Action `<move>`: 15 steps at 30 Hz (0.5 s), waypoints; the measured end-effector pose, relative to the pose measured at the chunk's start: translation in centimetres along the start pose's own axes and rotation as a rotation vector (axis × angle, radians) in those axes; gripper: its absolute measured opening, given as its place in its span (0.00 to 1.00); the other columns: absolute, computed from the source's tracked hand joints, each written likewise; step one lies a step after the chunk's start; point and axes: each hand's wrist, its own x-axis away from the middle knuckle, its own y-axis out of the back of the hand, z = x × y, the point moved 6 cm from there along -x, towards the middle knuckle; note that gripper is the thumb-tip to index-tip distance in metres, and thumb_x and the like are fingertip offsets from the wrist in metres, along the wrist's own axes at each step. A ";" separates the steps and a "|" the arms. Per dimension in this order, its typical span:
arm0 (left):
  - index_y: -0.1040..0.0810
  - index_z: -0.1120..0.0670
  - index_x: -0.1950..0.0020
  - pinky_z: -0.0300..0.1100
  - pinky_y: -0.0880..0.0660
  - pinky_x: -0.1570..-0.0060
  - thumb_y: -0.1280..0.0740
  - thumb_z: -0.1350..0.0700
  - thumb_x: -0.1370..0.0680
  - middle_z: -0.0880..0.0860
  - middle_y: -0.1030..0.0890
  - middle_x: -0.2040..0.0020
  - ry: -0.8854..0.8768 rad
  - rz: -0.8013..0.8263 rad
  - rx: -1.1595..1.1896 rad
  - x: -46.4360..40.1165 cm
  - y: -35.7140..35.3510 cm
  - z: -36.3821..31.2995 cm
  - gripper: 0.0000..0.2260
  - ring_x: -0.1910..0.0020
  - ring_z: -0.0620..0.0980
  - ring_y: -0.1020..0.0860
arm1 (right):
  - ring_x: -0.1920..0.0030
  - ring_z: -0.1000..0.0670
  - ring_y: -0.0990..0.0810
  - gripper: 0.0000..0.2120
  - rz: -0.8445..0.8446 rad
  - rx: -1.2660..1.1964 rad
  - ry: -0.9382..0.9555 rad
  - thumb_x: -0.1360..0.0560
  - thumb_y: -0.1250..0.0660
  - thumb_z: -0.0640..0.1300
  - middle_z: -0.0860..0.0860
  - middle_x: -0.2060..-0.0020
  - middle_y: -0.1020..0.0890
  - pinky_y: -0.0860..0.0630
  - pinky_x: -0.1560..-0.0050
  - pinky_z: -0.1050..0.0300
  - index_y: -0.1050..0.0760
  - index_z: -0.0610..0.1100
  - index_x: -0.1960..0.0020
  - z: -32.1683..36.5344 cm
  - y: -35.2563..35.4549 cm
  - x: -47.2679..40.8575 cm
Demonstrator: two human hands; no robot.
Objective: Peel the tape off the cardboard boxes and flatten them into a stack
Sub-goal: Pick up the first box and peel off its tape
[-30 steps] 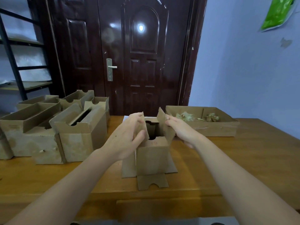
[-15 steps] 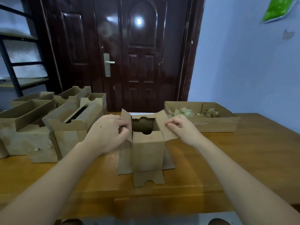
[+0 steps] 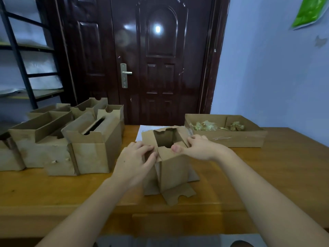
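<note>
A small brown cardboard box [image 3: 173, 172] stands upright on the wooden table [image 3: 277, 168], turned with a corner toward me, its top flaps open and its bottom flaps splayed on the tabletop. My left hand [image 3: 136, 162] grips its left top flap with curled fingers. My right hand [image 3: 197, 148] holds the right top edge, thumb on the near flap and fingers on the right flap.
Several open cardboard boxes [image 3: 92, 145] crowd the table's left side. A flat cardboard tray [image 3: 229, 138] with crumpled tape [image 3: 204, 126] sits at the back right. A white sheet [image 3: 145, 130] lies behind the box. A dark door and a metal shelf stand beyond.
Both hands have pushed the raised top flaps outward and down. The box has twisted so a corner now faces me. My right thumb now lies on the near flap.
</note>
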 end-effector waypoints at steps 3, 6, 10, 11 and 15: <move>0.18 0.45 0.36 0.43 0.34 0.32 0.50 0.39 0.20 0.40 0.23 0.42 -0.091 0.045 0.014 0.7 -0.6 -1.5 0.25 0.41 0.39 0.30 | 0.22 0.40 0.47 0.71 -0.012 0.101 -0.042 0.50 0.56 0.92 0.45 0.21 0.43 0.39 0.26 0.32 0.36 0.46 0.22 0.7 0.2 0.1; 0.22 0.44 0.33 0.38 0.59 0.21 0.50 0.40 0.20 0.40 0.26 0.35 -0.142 0.072 0.026 0.9 -1.3 -2.1 0.23 0.28 0.38 0.35 | 0.22 0.40 0.46 0.70 -0.009 0.085 -0.030 0.50 0.52 0.91 0.44 0.21 0.42 0.39 0.26 0.33 0.36 0.47 0.22 0.9 0.3 0.0; 0.27 0.39 0.35 0.32 0.42 0.29 0.48 0.29 0.22 0.32 0.33 0.41 -0.107 0.114 0.064 0.3 -2.0 -1.9 0.24 0.32 0.38 0.34 | 0.29 0.44 0.35 0.53 -0.152 -0.019 0.016 0.41 0.40 0.86 0.49 0.32 0.29 0.31 0.31 0.38 0.33 0.50 0.28 0.6 1.4 0.2; 0.27 0.39 0.34 0.31 0.35 0.37 0.49 0.26 0.22 0.31 0.34 0.43 -0.115 0.124 0.070 0.3 -2.1 -2.1 0.26 0.35 0.38 0.33 | 0.30 0.45 0.35 0.47 -0.208 -0.008 0.030 0.38 0.38 0.83 0.51 0.33 0.30 0.30 0.32 0.40 0.31 0.52 0.31 0.5 1.7 0.3; 0.29 0.41 0.26 0.31 0.32 0.40 0.53 0.29 0.20 0.33 0.35 0.39 -0.173 0.166 0.071 0.3 -2.4 -2.7 0.30 0.35 0.35 0.34 | 0.29 0.45 0.39 0.33 -0.245 -0.028 0.033 0.27 0.36 0.73 0.48 0.33 0.34 0.32 0.31 0.44 0.26 0.53 0.31 -0.5 1.4 0.3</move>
